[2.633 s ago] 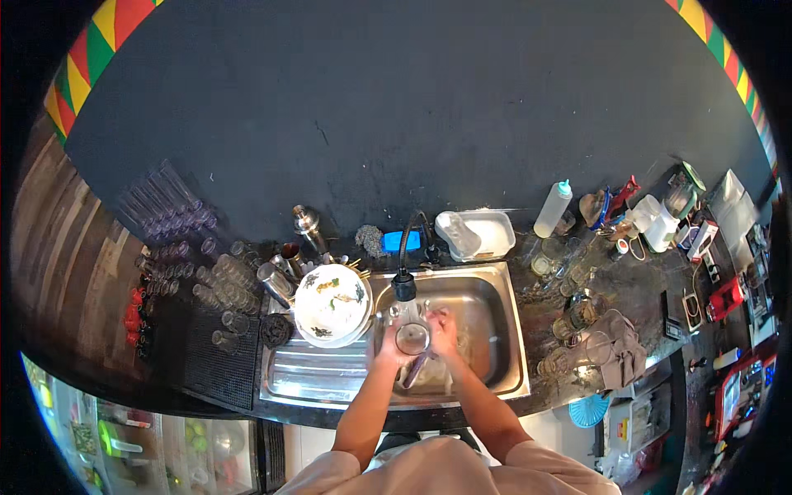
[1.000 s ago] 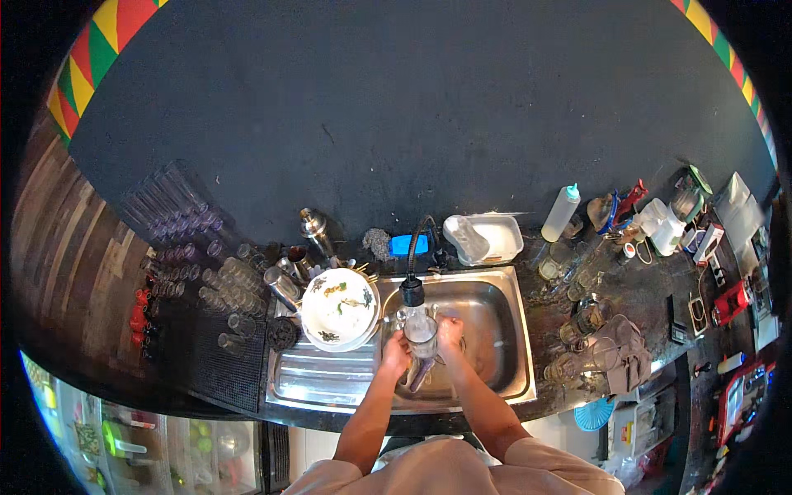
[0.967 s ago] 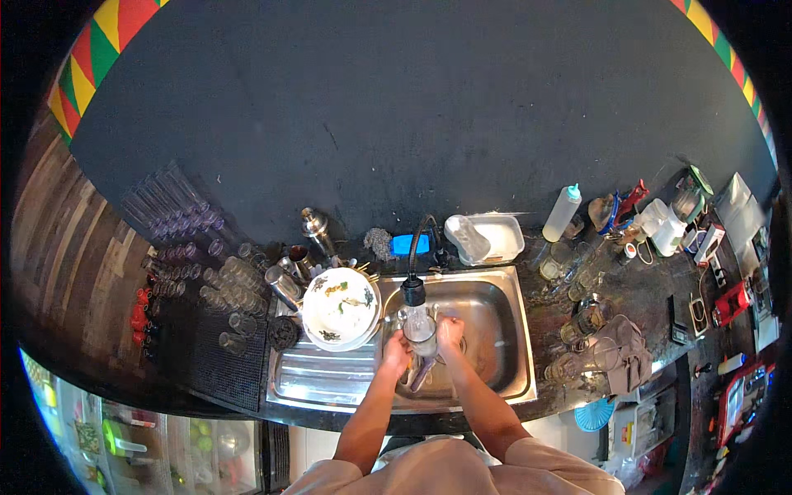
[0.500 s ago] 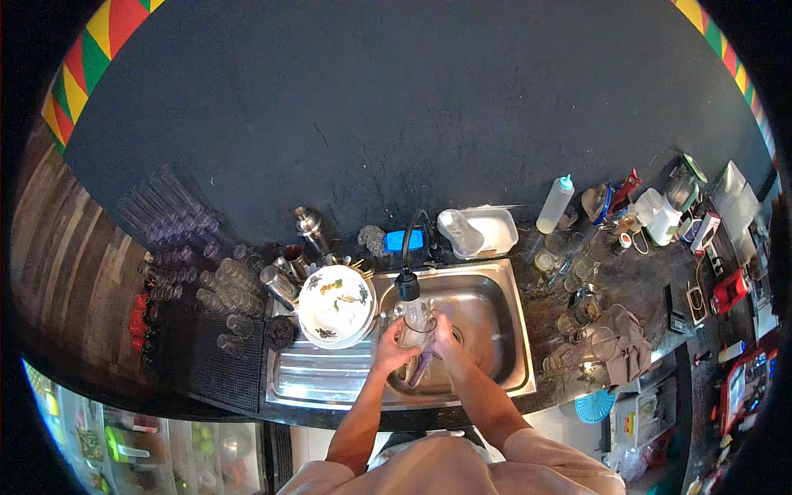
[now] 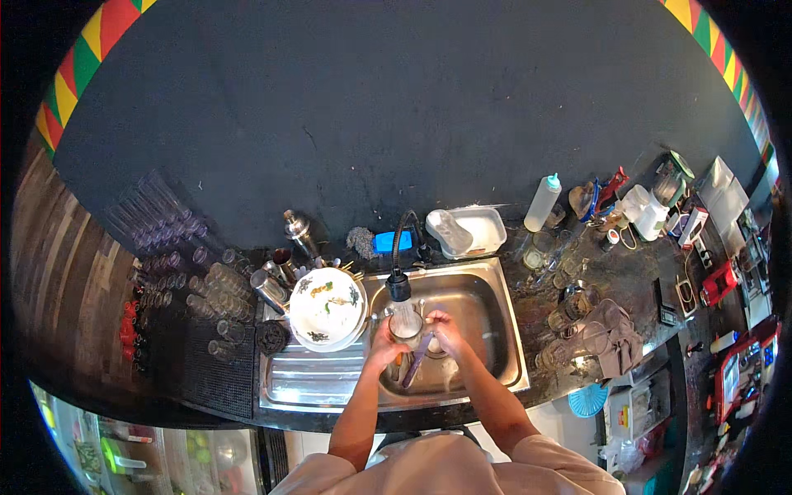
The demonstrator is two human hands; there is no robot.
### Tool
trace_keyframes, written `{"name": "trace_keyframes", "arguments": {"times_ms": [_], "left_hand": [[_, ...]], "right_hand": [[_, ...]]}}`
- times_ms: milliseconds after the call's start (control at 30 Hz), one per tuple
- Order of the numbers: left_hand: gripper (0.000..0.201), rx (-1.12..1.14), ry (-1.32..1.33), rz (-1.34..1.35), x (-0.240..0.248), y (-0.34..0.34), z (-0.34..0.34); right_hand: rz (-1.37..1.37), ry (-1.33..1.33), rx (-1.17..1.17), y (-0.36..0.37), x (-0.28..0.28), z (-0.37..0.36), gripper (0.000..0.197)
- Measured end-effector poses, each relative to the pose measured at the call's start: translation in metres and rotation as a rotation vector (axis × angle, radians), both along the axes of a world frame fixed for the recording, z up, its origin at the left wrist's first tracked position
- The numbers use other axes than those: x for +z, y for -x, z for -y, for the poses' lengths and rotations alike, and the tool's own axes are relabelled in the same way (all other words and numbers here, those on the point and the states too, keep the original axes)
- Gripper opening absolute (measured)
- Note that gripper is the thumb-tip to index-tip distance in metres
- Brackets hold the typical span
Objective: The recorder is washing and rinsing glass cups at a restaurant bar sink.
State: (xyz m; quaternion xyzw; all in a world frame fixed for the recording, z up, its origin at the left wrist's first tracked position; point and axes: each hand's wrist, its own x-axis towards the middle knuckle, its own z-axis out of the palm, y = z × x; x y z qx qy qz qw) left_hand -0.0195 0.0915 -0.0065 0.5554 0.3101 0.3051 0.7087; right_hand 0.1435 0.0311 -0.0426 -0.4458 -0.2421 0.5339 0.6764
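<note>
Over the steel sink [image 5: 495,318] my left hand [image 5: 386,346] grips a clear glass [image 5: 405,324] from its left side, held under the black flexible tap [image 5: 398,285]. My right hand [image 5: 445,328] is closed at the glass's right side and rim, with a dark purplish cloth or sponge [image 5: 417,360] hanging below it. Both forearms come up from the lower edge and meet at the glass.
A stack of white patterned plates [image 5: 328,305] sits on the draining board to the left. Several upturned glasses [image 5: 219,289] and metal shakers [image 5: 271,289] stand further left. A white tub [image 5: 474,231], squeeze bottle [image 5: 543,202] and brown cloth [image 5: 606,330] lie to the right.
The glass has stayed under the tap between both hands. My hands shifted slightly around it and the view moved a little.
</note>
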Motion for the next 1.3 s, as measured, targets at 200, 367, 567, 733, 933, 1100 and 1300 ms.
{"name": "trace_keyframes", "arguments": {"times_ms": [200,367,567,733,933,1100,1300], "left_hand": [[0.081,0.035,-0.171,-0.063,-0.014,0.011,-0.004],[0.06,0.04,0.116,-0.041,-0.017,0.024,-0.001],[0.042,-0.008,0.443,-0.061,-0.031,0.016,0.005],[0.039,-0.112,0.815,-0.096,-0.028,-0.014,0.019],[0.054,0.034,0.974,0.147,-0.063,-0.021,0.02],[0.06,0.227,0.917,0.386,-0.064,-0.02,0.01],[0.052,0.313,0.608,0.212,-0.041,-0.024,0.013]], "right_hand": [[0.027,0.012,-0.002,0.012,0.01,0.0,0.014],[-0.071,0.252,0.093,0.009,0.012,0.008,0.016],[-0.061,0.442,0.163,0.001,0.009,0.023,0.027],[0.138,0.469,0.22,-0.009,0.029,0.037,0.023],[0.376,0.475,0.168,0.008,0.034,0.031,0.012],[0.52,0.139,0.188,0.024,0.031,0.026,0.018],[0.858,0.365,0.191,-0.001,0.006,0.017,0.035]]}}
